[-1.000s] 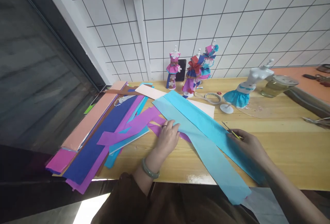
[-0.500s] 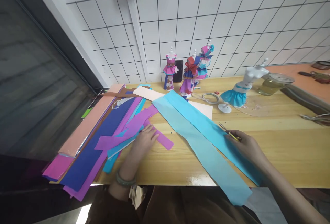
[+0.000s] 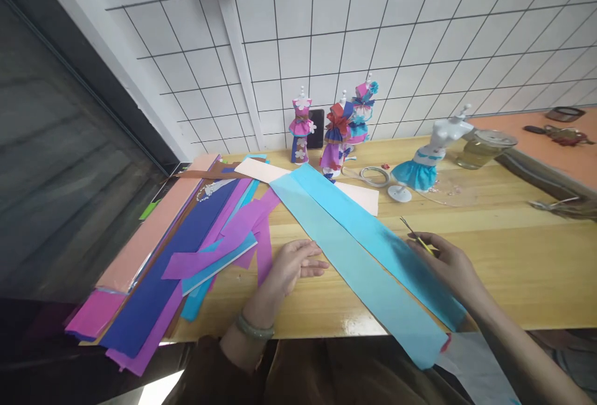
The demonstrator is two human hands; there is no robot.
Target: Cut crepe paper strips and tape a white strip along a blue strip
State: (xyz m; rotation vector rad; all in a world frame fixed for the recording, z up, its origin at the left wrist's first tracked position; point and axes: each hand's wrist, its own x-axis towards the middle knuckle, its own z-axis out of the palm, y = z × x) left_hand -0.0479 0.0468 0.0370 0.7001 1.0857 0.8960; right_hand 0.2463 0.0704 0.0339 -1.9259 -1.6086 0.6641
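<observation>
My left hand (image 3: 295, 264) lies low over the wood, fingers stretched out and apart. Its fingertips reach the edge of a pale teal crepe paper strip (image 3: 354, 268); whether they touch it I cannot tell. In my right hand (image 3: 446, 262) is a pair of small scissors (image 3: 422, 243) with yellow handles, the thin blades pointing up and left. That hand is over the bright blue paper strip (image 3: 373, 234), which runs beside the teal one. Purple paper strips (image 3: 264, 249) lie to the left of my left hand.
A stack of coloured paper with a dark blue sheet (image 3: 153, 280) fills the left side. Dressed mini mannequins (image 3: 333, 137) stand by the tiled wall. Another mannequin (image 3: 438, 144) wears a blue skirt, near a tape roll (image 3: 374, 176) and a lidded jar of yellowish liquid (image 3: 480, 150).
My left hand has moved right, from the purple strips to the teal strip's edge. A purple strip now hangs more straight down. My right hand still holds the scissors.
</observation>
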